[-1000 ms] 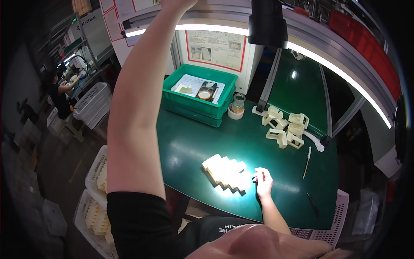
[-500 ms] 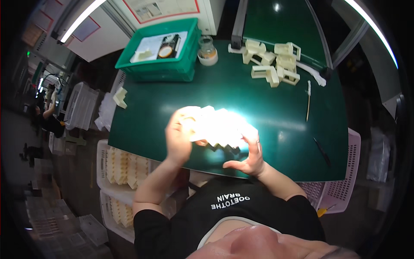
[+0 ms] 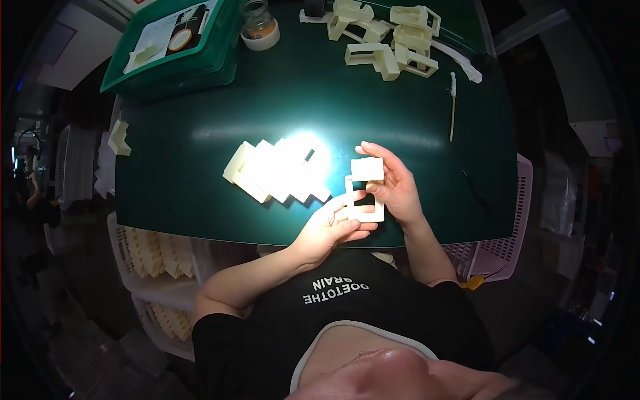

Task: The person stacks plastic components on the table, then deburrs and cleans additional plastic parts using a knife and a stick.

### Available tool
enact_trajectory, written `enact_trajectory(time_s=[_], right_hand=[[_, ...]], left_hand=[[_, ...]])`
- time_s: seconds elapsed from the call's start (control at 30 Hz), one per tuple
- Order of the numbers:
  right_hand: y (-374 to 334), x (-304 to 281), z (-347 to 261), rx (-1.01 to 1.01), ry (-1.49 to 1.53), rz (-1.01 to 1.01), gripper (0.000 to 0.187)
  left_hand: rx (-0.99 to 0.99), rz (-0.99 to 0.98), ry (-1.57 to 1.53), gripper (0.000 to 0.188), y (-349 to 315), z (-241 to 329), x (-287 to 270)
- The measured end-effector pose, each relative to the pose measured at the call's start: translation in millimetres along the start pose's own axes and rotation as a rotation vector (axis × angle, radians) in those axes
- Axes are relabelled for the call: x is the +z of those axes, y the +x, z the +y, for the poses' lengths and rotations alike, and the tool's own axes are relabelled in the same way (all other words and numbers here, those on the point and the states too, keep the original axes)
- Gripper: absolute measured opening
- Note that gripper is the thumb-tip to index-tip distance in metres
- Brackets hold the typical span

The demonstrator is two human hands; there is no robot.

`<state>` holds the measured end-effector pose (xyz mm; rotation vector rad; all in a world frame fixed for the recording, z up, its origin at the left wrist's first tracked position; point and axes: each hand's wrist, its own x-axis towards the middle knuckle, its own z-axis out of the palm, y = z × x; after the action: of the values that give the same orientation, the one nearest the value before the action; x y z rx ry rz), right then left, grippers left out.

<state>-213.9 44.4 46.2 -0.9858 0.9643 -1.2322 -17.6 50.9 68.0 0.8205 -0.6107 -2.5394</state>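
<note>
Where both hands meet, a cream angled frame (image 3: 367, 169) is held above the near part of the green bench (image 3: 427, 113). Left hand (image 3: 325, 230), at eight o'clock, pinches the lower rim between thumb and curled fingers; right hand (image 3: 400, 190), at three, is half curled, thumb against the frame's side. Advisable: light pressure, thin bars unflexed, surfaces turned clear of glare. A glare-washed stack (image 3: 267, 170) lies apart at nine; loose frames (image 3: 373, 57) at twelve; swab (image 3: 453, 110) between one and two.
</note>
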Motion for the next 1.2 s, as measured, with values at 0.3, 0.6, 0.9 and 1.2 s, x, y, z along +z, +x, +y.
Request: enact_trajectory(time_s=[0.3, 0.6, 0.9, 1.2], right_hand=[[-0.7, -7.0, 5.8, 0.041, -0.078, 0.103, 0.053], [-3.6, -4.3, 3.2, 0.027, -0.078, 0.110, 0.057], [-41.6, 11.6, -35.2, -0.913, -1.294, 0.131, 0.027], [-32.7, 11.0, -9.1, -0.496, -0.871, 0.143, 0.016]], left_hand=[[-0.041, 0.041, 0.017, 0.059, 6.6, -0.2, 6.4], [-0.023, 0.029, 0.052, 0.053, 5.2, -2.8, 3.2], [0.330, -0.001, 0.287, 0.046, -13.6, 14.5, 13.0], [0.749, 0.246, 0.938, 0.043, -49.6, 43.4, -8.9]])
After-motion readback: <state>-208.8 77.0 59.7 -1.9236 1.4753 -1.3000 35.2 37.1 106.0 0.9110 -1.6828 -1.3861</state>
